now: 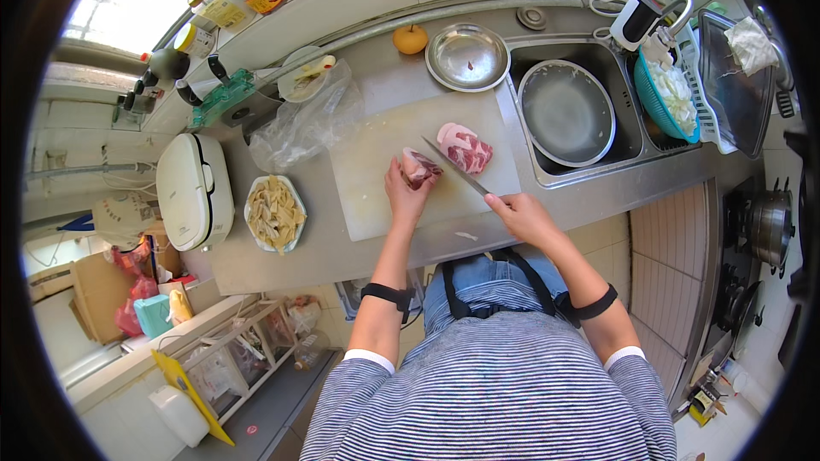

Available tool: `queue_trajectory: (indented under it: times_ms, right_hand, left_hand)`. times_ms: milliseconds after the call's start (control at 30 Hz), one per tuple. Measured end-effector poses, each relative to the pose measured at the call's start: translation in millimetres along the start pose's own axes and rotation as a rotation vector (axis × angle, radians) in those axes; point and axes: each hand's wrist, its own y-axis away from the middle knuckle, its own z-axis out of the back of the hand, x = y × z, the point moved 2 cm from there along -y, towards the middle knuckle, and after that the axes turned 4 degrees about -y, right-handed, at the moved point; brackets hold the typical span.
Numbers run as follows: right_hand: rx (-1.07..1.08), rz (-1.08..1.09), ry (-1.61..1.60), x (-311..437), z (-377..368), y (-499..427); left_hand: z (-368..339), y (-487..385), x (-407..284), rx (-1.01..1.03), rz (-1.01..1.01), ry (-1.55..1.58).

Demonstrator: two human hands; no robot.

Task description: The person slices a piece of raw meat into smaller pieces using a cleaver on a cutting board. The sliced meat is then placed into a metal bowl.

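On a white cutting board (365, 173), my left hand (408, 189) grips a chunk of raw meat (420, 168) with a pale fat edge. My right hand (522, 218) holds a kitchen knife (458, 169) by its handle. The narrow blade points up and to the left, between the held chunk and several slices of raw marbled meat (466, 148) that lie to its right on the board. I cannot tell whether the blade touches the meat.
Right of the board, a sink (631, 86) holds a large round pan (567, 112). Behind the board are a metal plate (467, 54) and an orange round fruit (410, 40). To the left lie a plastic bag (314, 118) and a plate of sliced food (275, 212). A teal basket (650, 99) holds white chopped vegetables.
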Motion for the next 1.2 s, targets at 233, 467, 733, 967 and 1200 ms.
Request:
queue_trajectory:
  times_ms: [233, 467, 733, 967, 1200]
  right_hand:
    - [-0.054, -0.056, -0.235, -5.4, 11.5, 2.1]
    - [-0.159, -0.066, -0.28, -11.8, 18.8, 8.2]
    - [-0.209, -0.092, -0.301, -24.5, 26.7, 16.8]
    - [-0.208, -0.089, -0.336, -30.7, 27.2, 21.8]
    - [-0.122, -0.085, -0.328, -27.2, 23.3, 22.7]
  left_hand:
    - [-1.8, -21.4, -7.7, 0.045, -0.155, -0.304]
    - [7.3, -60.7, -24.0, -0.144, -0.298, -0.534]
    - [-41.9, -31.6, -62.8, 0.194, -0.75, -0.261]
    - [-30.0, -22.8, -46.4, 0.258, -0.576, -0.253]
    - [4.8, 22.3, -26.6, 0.061, -0.559, -0.376]
